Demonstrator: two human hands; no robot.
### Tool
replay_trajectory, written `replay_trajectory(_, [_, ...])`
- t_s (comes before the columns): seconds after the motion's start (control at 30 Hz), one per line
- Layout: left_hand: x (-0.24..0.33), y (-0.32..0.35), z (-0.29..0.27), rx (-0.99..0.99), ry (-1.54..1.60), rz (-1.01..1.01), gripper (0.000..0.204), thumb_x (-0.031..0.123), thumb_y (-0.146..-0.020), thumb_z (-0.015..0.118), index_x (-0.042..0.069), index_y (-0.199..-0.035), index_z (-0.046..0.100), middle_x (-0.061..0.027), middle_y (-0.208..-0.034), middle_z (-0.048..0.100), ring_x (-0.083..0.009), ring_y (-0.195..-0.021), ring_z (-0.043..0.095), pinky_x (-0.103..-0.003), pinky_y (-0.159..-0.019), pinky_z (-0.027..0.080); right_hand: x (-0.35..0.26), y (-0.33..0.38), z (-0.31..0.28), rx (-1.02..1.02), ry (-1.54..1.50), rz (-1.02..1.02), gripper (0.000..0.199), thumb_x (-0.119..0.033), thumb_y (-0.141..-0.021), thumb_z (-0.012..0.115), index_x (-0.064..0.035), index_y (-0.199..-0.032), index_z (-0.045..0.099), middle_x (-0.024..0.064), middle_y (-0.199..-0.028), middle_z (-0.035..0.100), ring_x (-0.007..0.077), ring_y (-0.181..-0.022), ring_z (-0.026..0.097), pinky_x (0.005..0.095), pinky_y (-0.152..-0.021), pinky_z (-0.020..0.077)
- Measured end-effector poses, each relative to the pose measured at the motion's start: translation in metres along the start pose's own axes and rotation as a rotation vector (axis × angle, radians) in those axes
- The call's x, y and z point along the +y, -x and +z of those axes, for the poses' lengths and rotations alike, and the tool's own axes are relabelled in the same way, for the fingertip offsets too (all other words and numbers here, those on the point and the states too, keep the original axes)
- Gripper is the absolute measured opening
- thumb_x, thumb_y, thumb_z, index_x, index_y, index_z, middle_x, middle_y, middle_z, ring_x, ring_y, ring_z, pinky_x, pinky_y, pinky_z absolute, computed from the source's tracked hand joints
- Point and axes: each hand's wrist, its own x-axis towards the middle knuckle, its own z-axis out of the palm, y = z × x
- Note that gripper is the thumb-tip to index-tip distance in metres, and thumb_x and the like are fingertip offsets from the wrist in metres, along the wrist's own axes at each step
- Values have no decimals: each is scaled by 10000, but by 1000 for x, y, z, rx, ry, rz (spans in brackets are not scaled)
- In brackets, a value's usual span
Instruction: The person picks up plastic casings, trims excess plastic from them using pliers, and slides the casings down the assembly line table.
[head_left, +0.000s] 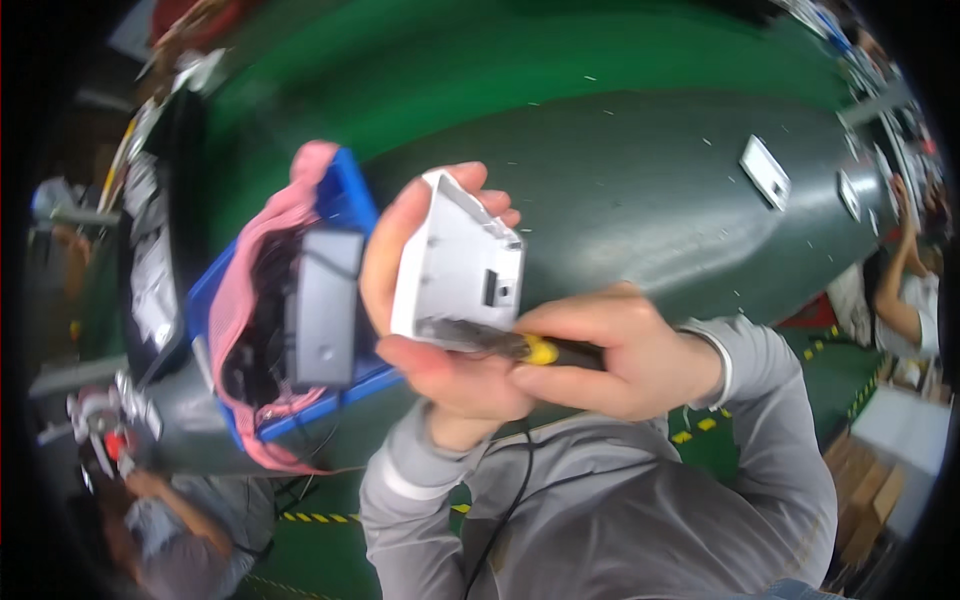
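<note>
My left hand (455, 385) cradles a white plastic housing (455, 265), a shallow open box with a small black rectangular slot, its hollow side facing me. The fingers wrap around its far and left sides, and the palm lies beneath it. In my right hand (625, 350) is a hand tool with a black and yellow handle (541, 349), pinched between thumb and fingers. Its dark metal end lies against the housing's near edge; blur hides its exact shape.
Left of my hands stands a blue bin (365, 195) with a pink cloth (235, 310) on it, a grey box-shaped device (328, 305) and dark cables. Two white plastic pieces (765, 172) lie on the dark green table (640, 200) among scattered shavings. Other people work at both sides.
</note>
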Motion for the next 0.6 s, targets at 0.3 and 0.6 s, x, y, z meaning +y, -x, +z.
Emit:
replay_trajectory(0.3, [97, -38, -72, -113, 433, -44, 664, 404, -984, 409, -67, -1441, 308, -313, -1348, 482, -368, -1104, 585, -489, -952, 499, 22, -12, -33, 126, 210, -148, 313, -31, -765, 730, 45, -1052, 630, 120, -851, 644, 185, -726, 631, 256, -665, 488])
replay_trajectory(0.6, [79, -204, -281, 134, -1422, -23, 563, 254, -915, 515, -102, -1332, 385, -283, -1261, 516, -351, -1126, 560, -440, -980, 457, 24, 38, -84, 250, 602, 107, 317, -62, -748, 765, 30, -1025, 641, 93, -825, 633, 171, -705, 593, 275, -662, 490])
